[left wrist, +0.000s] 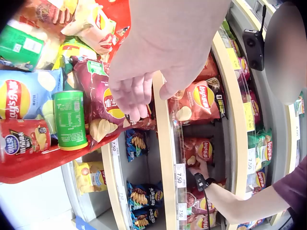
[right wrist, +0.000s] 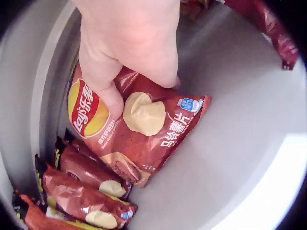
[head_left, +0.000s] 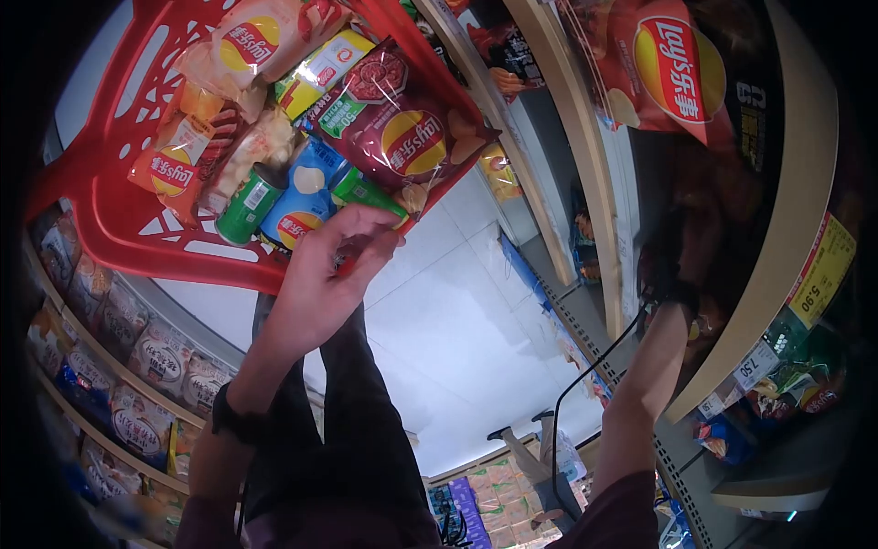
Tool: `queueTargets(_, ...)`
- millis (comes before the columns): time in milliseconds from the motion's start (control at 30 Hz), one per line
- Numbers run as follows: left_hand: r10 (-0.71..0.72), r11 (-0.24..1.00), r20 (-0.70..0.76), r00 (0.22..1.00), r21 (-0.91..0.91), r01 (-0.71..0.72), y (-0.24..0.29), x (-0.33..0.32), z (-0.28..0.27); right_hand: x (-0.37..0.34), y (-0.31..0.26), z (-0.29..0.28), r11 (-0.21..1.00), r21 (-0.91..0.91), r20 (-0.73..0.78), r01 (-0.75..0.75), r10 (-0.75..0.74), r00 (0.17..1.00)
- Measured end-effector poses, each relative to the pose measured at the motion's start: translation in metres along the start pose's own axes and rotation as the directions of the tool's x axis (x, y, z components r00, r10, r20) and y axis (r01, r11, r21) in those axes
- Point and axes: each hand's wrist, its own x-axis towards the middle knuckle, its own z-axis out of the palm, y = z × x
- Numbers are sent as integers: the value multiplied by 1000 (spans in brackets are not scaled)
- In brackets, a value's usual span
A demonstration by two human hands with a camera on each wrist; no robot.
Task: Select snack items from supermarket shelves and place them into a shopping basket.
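In the right wrist view my right hand [right wrist: 129,45] grips a red Lay's chip bag [right wrist: 144,115] inside a shelf, one digit pressed on its front. The head view has that hand in deep shadow. My left hand [head_left: 334,270], fingers loosely bent and holding nothing, hovers by the rim of a red shopping basket [head_left: 174,261]. Near its fingertips lie a green can [head_left: 361,190] and a dark red Lay's bag [head_left: 402,137]. A blue Lay's bag [head_left: 297,206], another green can [head_left: 247,206] and several snack bags fill the basket.
More red chip bags [right wrist: 86,196] stand beside the gripped one. Shelf edges [head_left: 585,165] with price tags [head_left: 757,364] run along the right. Packaged snacks [head_left: 142,421] line shelves at left. Another person's legs [head_left: 530,457] show farther down the aisle. A black cable [head_left: 576,380] trails from my right wrist.
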Motion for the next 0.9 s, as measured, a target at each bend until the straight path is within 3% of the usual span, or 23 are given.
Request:
queueTargets(100, 7, 999, 18, 1000, 38, -8, 2, 7, -1, 8, -10, -15, 918, -393, -214, 50, -145, 966)
queueTargets(133, -2, 1000, 18, 1000, 30, 2, 3, 8, -1, 20, -16, -5, 751, -661, -238, 4, -214, 947)
queueTargets(167, -4, 999, 30, 1000, 43, 2, 4, 10, 0, 31, -22, 0, 477, -875, -236, -80, -277, 931)
queueTargets(200, -14, 999, 30, 999, 34, 13, 4, 10, 2, 40, -28, 5, 132, -976, -203, -171, -300, 932)
queueTargets(267, -32, 999, 38, 999, 22, 31, 5, 13, 5, 57, -38, 11, -376, -891, -171, -255, -243, 955)
queueTargets(300, -2, 999, 45, 999, 35, 0, -1, 15, 6, 64, -40, 9, -535, -805, -173, -256, -200, 964)
queueTargets(367, -12, 1000, 76, 997, 13, 11, -3, 15, 10, 78, -40, 12, -611, -741, -182, -277, -215, 960)
queueTargets(700, 35, 999, 88, 995, -9, -34, 8, 17, 14, 71, -4, 31, -222, -918, -218, -329, -410, 886)
queueTargets(800, 69, 997, 69, 995, 34, -71, 16, 23, 10, 74, -1, 33, -163, -933, -235, -321, -402, 885)
queueTargets(900, 174, 957, 123, 977, 213, -197, 39, 40, 19, 80, -4, 36, -142, -936, -243, -321, -399, 884)
